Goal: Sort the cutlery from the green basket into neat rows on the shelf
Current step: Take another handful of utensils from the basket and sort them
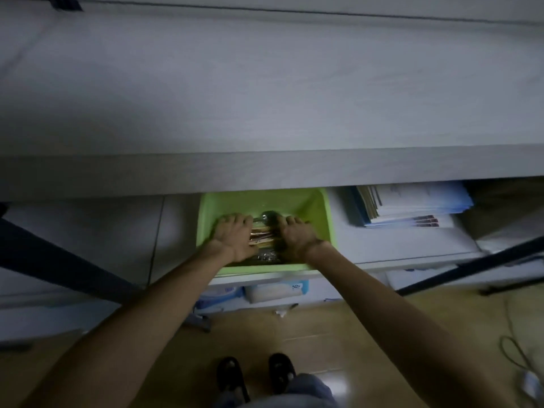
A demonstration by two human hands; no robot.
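Head view: looks down past a wide grey shelf top onto a lower shelf and the floor; the picture is dim and somewhat blurred.
Green basket [322,219]: sits on the lower shelf [412,254], its far part tucked under the front edge of the upper grey shelf [265,98]; its near rim lies along the lower shelf's front edge.
Cutlery [263,234]: lies in a heap in the basket's middle, between the two hands; a spoon bowl [268,216] shows at the far end; gold-toned and silvery handles show nearer; single pieces are too blurred to tell apart.
Left hand [234,235]: inside the basket, palm down, fingers curved over the left side of the heap; whether it truly grips any piece cannot be told.
Right hand [295,237]: inside the basket, palm down, fingers curved over the right side of the heap; its hold likewise cannot be told.
Hands together: close side by side, with the cutlery between them.
Stack of papers [412,207]: on the lower shelf, right of the basket, apart from it.
Floor [338,343]: wood-toned; two dark shoes [256,375] near the bottom edge; a cable [512,348] at the right.
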